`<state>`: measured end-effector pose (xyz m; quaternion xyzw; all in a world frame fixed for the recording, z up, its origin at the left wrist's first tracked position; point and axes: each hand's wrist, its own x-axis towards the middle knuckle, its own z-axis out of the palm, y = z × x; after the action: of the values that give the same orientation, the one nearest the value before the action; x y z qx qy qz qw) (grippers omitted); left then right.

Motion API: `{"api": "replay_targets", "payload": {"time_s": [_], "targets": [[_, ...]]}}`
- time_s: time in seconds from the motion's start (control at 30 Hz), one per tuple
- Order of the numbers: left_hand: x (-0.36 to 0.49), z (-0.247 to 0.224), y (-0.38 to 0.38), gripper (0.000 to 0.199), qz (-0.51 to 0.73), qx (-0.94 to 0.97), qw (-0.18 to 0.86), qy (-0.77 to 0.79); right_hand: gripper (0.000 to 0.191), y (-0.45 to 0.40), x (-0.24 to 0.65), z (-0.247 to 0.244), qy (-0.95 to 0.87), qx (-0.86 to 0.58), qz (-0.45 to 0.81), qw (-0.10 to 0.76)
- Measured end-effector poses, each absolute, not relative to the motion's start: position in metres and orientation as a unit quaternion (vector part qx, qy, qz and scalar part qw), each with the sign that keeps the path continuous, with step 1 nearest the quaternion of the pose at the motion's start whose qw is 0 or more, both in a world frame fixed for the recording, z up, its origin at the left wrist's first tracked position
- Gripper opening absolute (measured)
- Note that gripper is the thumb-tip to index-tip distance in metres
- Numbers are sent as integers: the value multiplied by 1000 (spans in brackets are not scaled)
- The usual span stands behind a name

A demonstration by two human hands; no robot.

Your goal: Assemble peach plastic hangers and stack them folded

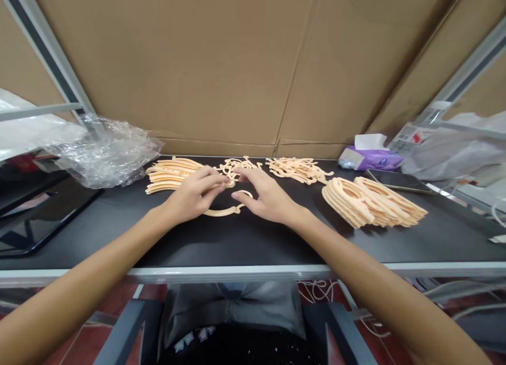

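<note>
Near the middle of the black tabletop, my left hand (196,192) has its fingers closed on a small cream piece (228,184) that shows at the fingertips. Below my hands lies a curved cream piece (221,212), partly covered by them. My right hand (265,194) is beside it, thumb and fingers apart, the thumb near a curved end of that piece. Behind my left hand is a stack of curved cream strips (169,174). Small hooked pieces (237,166) lie just behind both hands, with a heap of wavy pieces (298,170) to their right.
Stacked cream pieces with oval openings (371,202) lie on the right. Behind them are a purple tissue pack (375,158) and a flat dark device (397,180). Clear plastic wrap (114,151) and a glossy black panel (43,217) sit left. A cardboard wall (205,69) stands behind the table (237,246).
</note>
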<state>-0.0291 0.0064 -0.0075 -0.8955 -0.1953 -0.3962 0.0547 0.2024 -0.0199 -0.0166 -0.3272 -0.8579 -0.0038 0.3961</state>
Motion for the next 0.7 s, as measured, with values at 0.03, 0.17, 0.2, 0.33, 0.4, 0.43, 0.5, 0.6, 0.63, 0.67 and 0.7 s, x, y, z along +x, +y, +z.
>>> {"api": "replay_targets", "payload": {"time_s": [0.03,0.17,0.2,0.33,0.4,0.43,0.5,0.6,0.63,0.67,0.7], "targets": [[-25,-12,6,19,-391,-902,46,-177,43,-21,201,-17,-856,-320,1,406],[-20,-23,3,19,-379,-907,20,-184,22,-22,197,-19,-869,-300,4,393],[-20,-23,2,19,-376,-906,17,-193,20,-22,197,-18,-872,-298,8,389],[-21,-15,-1,18,-378,-898,18,-224,17,-20,199,-14,-870,-298,29,392],[-23,-10,-1,19,-378,-892,22,-248,18,-18,202,-13,-860,-311,27,403],[-25,-9,1,20,-376,-888,24,-263,18,-17,203,-12,-851,-323,22,413],[-29,-8,5,23,-357,-886,29,-293,16,-13,207,-12,-824,-350,8,446],[-35,-11,13,29,-326,-884,34,-334,15,-7,212,-13,-776,-385,-8,499],[-36,-12,15,29,-328,-879,32,-345,15,-5,214,-13,-764,-395,-8,510],[-37,-14,17,28,-336,-873,31,-351,15,-3,215,-14,-754,-405,-6,516],[-37,-15,18,28,-347,-868,30,-353,15,-1,216,-14,-748,-416,-3,518]]}}
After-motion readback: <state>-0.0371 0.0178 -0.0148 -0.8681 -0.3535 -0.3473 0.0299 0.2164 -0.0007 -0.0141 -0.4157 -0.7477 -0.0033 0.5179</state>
